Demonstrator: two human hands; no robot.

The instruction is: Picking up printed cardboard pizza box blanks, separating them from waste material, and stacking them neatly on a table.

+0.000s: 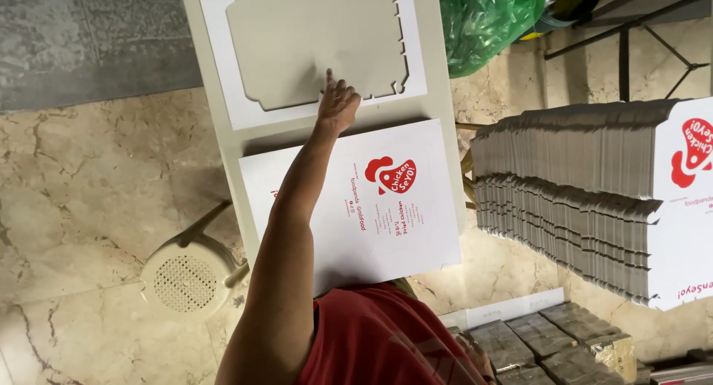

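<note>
Marble floor (89,207) spread under a long white table (445,132). One hand (338,103), which side I couldn't tell, lay flat with fingers loose on a grey die-cut blank (297,43), grasping nothing. Its arm crossed a white printed sheet (416,229) nearer in. Stacked flat boxes (579,184) crowded the right, a green bag (483,21) beyond, a stool (186,281) opposite.

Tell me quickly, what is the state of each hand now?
Left hand: open, fingers resting on the grey cardboard cut-out, holding nothing.
Right hand: not in view.
</note>
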